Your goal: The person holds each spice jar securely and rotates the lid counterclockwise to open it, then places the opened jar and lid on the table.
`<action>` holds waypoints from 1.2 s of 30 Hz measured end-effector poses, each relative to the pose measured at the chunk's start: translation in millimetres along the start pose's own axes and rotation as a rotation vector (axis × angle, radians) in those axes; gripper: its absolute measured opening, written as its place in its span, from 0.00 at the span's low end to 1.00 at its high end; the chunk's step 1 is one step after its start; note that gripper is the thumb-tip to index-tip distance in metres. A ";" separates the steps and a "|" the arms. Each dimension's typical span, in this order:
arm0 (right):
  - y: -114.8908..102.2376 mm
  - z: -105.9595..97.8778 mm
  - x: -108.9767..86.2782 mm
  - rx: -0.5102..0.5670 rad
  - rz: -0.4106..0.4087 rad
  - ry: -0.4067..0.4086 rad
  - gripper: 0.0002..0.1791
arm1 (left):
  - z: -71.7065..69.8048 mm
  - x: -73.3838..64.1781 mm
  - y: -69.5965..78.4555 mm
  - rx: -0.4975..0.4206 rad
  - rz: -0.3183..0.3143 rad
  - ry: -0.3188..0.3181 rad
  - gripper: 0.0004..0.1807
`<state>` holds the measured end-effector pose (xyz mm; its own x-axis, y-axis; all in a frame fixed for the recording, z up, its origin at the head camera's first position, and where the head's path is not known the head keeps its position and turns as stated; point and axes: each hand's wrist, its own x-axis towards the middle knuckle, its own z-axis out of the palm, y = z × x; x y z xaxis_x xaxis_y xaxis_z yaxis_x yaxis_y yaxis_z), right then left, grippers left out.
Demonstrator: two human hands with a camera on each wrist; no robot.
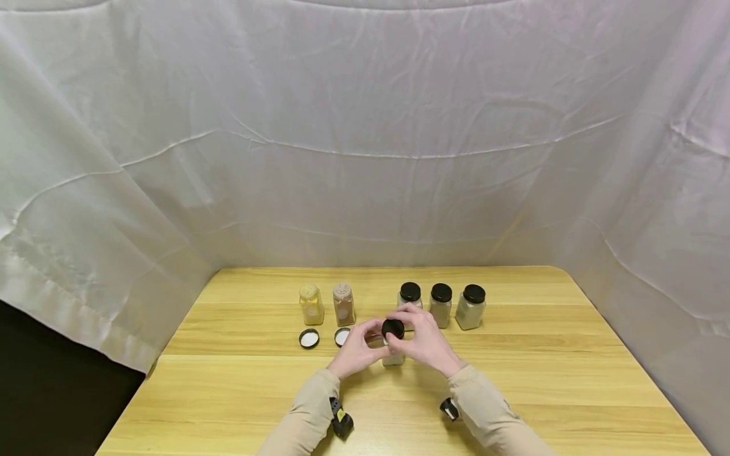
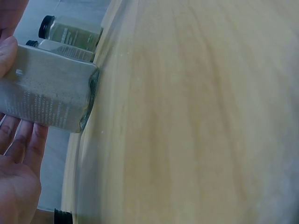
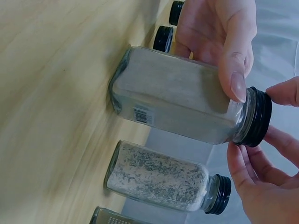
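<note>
A square glass spice jar (image 1: pixel 393 360) of pale greyish powder stands upright on the table between my hands. Its black lid (image 3: pixel 257 116) is on the neck. My left hand (image 1: pixel 358 350) grips the jar's body from the left, the thumb (image 3: pixel 233 81) lying along the glass near the shoulder. From the other side, my right hand (image 1: pixel 424 339) pinches the lid's edge between thumb and fingertips. The left wrist view shows the jar (image 2: pixel 51 88) from the side, its base at the tabletop and its lid out of frame.
Behind the right hand stand three black-lidded jars, one with speckled contents (image 3: pixel 159 175). At the back left are a yellow jar (image 1: pixel 312 307) and a brown jar (image 1: pixel 344 307) with perforated tops. Two loose black lids with white insides lie before them, the left lid (image 1: pixel 309 339) fully visible.
</note>
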<state>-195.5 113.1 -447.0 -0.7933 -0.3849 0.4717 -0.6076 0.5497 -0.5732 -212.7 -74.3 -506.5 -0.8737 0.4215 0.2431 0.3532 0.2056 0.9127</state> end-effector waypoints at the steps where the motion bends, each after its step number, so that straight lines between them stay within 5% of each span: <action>1: 0.2 0.3 -0.1 -0.002 0.000 0.009 0.19 | 0.0 0.0 0.5 -0.002 -0.006 -0.001 0.23; 11: -2.7 4.1 0.0 -0.089 0.052 0.110 0.19 | 1.6 0.2 2.8 -0.003 -0.036 0.009 0.22; 25: -3.6 -0.6 0.2 -0.045 -0.051 -0.008 0.18 | 0.1 -0.5 0.3 -0.019 0.000 0.000 0.24; 36: -3.6 4.2 0.6 -0.101 0.031 0.101 0.19 | 1.1 -0.4 1.0 -0.002 -0.060 0.009 0.22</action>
<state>-194.0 107.8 -447.4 -0.8008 -0.2922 0.5228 -0.5715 0.6341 -0.5209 -211.7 -73.3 -505.9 -0.8961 0.4005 0.1912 0.2998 0.2286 0.9262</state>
